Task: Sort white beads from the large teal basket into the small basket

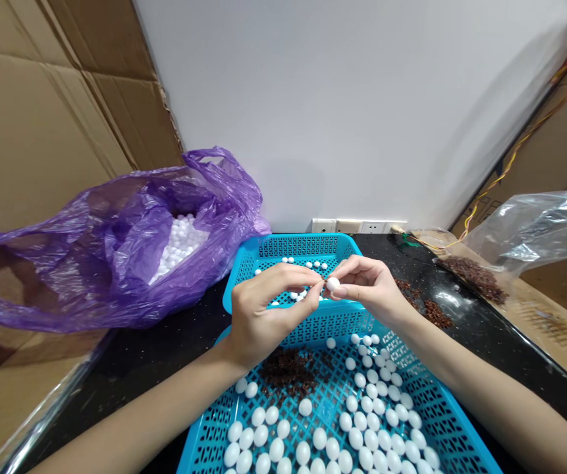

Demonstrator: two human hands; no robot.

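Note:
My right hand (369, 288) pinches a small white bead (333, 284) between thumb and fingers. My left hand (263, 309) is closed in a pinch right beside the bead, fingertips touching it; whatever tiny piece it holds is too small to name. Both hands hover over the far edge of a near blue plastic basket (441, 421) filled with several white beads (357, 421) and a small heap of dark brown bits (288, 370). A second blue basket (263, 253) behind it holds several white beads too.
A purple plastic bag (115, 243) full of white beads lies at the left on the black counter (174, 342). A clear plastic bag (535, 230) and scattered brown bits (471, 276) sit at the right. Cardboard stands left, a white wall behind.

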